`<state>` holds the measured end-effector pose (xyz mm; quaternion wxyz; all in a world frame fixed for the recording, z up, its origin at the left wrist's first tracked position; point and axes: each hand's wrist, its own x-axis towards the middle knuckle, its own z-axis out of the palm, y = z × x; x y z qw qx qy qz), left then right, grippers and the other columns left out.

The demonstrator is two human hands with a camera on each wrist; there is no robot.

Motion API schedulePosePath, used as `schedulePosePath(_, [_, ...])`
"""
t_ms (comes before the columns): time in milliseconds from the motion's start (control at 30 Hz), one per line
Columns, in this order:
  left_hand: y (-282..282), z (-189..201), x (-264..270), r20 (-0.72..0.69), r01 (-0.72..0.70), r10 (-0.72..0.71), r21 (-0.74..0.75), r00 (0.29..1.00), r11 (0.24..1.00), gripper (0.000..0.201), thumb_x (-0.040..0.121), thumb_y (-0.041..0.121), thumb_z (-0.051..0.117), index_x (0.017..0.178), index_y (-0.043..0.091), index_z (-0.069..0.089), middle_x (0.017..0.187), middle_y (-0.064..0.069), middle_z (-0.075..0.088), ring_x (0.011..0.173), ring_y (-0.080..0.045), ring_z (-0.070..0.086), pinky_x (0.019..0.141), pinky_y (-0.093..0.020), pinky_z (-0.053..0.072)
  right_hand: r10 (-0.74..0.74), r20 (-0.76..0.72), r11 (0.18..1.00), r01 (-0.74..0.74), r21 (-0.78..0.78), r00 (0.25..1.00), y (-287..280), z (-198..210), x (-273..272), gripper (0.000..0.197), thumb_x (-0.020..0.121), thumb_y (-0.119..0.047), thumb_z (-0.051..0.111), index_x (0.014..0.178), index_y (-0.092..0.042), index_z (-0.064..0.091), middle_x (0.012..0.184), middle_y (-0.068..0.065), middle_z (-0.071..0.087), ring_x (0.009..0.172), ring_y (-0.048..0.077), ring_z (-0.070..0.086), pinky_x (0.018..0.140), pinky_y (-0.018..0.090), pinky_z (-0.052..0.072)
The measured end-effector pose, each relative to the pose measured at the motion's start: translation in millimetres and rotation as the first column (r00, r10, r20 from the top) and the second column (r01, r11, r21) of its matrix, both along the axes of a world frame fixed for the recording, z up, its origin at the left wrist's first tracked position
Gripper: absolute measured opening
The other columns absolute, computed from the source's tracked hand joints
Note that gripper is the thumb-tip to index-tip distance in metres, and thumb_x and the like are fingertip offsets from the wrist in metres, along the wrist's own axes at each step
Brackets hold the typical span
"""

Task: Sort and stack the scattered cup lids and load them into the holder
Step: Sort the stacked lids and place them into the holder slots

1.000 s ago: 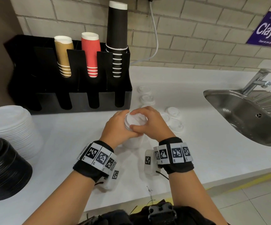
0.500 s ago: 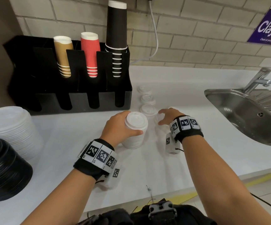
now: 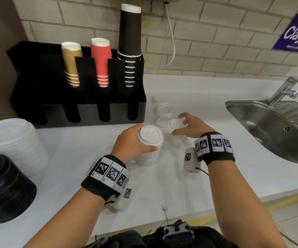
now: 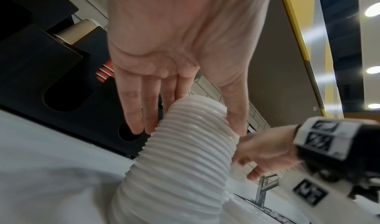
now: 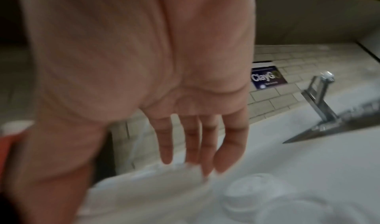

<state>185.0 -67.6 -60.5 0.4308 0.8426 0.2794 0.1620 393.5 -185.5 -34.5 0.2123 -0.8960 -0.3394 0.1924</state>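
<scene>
On the white surface (image 3: 76, 169), everything is placed against the black cup holder (image 3: 58, 111), which carries brown, red and black cup stacks in its slots. Left of the holder, at the surface's near-left edge, sit a pile of white lids (image 3: 10, 140) and, in front of it, a pile of black lids (image 3: 3, 187). In front of the holder's right end, the left hand (image 3: 129, 142) grips a tall stack of white lids (image 3: 149, 149) standing on the surface, its fingers (image 4: 135, 107) on one side and thumb on the other, clamped on the stack. Right of that, the right hand (image 3: 192, 127) pinches a single lid (image 3: 176, 124) tilted on edge, fingers curled on it. Three loose lids (image 3: 162, 110) lie in a row just right of the holder. Further right lies the steel sink (image 3: 277, 129).
</scene>
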Motion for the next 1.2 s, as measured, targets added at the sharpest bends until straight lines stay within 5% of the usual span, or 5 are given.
schedulePosePath(167, [0, -1, 0, -0.007, -0.002, 0.002, -0.017, 1.0, 1.0, 0.077, 0.062, 0.036, 0.089, 0.128, 0.023, 0.053, 0.115, 0.006, 0.062, 0.11, -0.019, 0.058, 0.092, -0.034, 0.048, 0.226, -0.126, 0.926, -0.173, 0.336, 0.966, -1, 13, -51, 0.05, 0.072, -0.024, 0.081, 0.115, -0.031, 0.057, 0.095, -0.012, 0.057, 0.079, 0.006, 0.057, 0.07, 0.015, 0.045])
schedulePosePath(367, [0, -2, 0, -0.003, -0.011, 0.01, -0.065, 1.0, 0.998, 0.108, 0.063, 0.035, 0.089, 0.148, 0.022, 0.024, 0.124, 0.005, 0.058, 0.115, -0.021, 0.055, 0.086, -0.027, 0.04, 0.329, 0.037, 0.912, -0.328, 0.244, 0.944, 10, 14, -73, 0.059, 0.07, -0.021, 0.082, 0.122, -0.029, 0.057, 0.108, -0.002, 0.052, 0.087, 0.004, 0.048, 0.078, 0.017, 0.038])
schedulePosePath(700, [-1, -3, 2, -0.006, -0.018, 0.018, -0.053, 1.0, 0.998, 0.11, 0.066, 0.033, 0.088, 0.15, 0.02, 0.019, 0.129, -0.001, 0.059, 0.116, -0.024, 0.056, 0.086, -0.028, 0.041, 0.341, 0.07, 0.925, -0.348, 0.155, 0.937, 16, 17, -76, 0.063, 0.068, -0.026, 0.083, 0.125, -0.036, 0.056, 0.111, 0.001, 0.049, 0.098, 0.012, 0.047, 0.084, 0.022, 0.035])
schedulePosePath(900, [-2, -2, 1, -0.017, -0.02, 0.019, -0.048, 1.0, 0.999, 0.109, 0.064, 0.034, 0.088, 0.149, 0.021, 0.021, 0.131, -0.002, 0.056, 0.119, -0.026, 0.053, 0.093, -0.034, 0.043, 0.396, 0.07, 0.91, -0.401, 0.101, 0.916, 20, 23, -74, 0.059, 0.068, -0.032, 0.085, 0.121, -0.034, 0.059, 0.113, 0.002, 0.052, 0.096, 0.011, 0.047, 0.084, 0.022, 0.035])
schedulePosePath(1200, [-1, 2, 0, 0.018, 0.003, -0.002, -0.039, 1.0, 0.999, 0.071, 0.063, 0.037, 0.088, 0.126, 0.028, 0.056, 0.111, 0.006, 0.064, 0.105, -0.018, 0.059, 0.091, -0.038, 0.05, 0.417, -0.066, 0.897, -0.399, 0.19, 0.907, 20, 12, -65, 0.039, 0.077, -0.034, 0.078, 0.112, -0.038, 0.062, 0.115, 0.0, 0.053, 0.099, 0.013, 0.052, 0.083, 0.019, 0.041])
